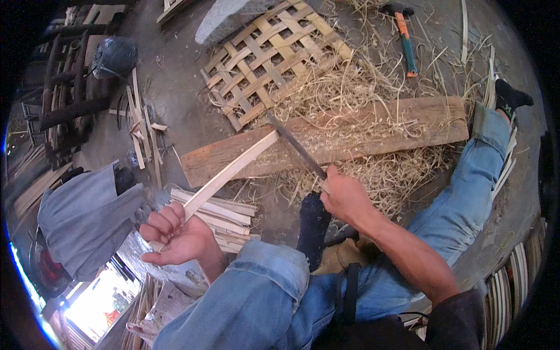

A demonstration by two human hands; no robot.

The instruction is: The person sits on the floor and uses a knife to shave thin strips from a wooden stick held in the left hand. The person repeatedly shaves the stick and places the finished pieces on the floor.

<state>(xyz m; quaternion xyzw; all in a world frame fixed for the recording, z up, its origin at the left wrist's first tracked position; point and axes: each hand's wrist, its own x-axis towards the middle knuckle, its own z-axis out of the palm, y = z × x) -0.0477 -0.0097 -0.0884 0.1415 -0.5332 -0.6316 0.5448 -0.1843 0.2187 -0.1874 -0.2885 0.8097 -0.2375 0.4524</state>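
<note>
My left hand point(181, 236) is closed around the lower end of a long, pale strip of split bamboo or wood point(230, 171), which slants up and to the right. Gripped in my right hand point(348, 198) is a knife with a narrow dark blade point(298, 148), angled up and to the left. The blade meets or crosses the strip's far end above a wooden plank point(213, 158); whether they touch, I cannot tell. My right fist hides the knife's handle. Curly pale shavings point(402, 184) cover part of the plank and lie around it.
Beyond the plank lies an open-weave slat panel point(274, 55) beside a grey stone point(230, 20). A hammer point(405, 44) rests at the far right. Cut strips point(224, 217) are piled near my left hand. Grey cloth point(87, 219) hangs at left. My jeans-clad legs flank the work.
</note>
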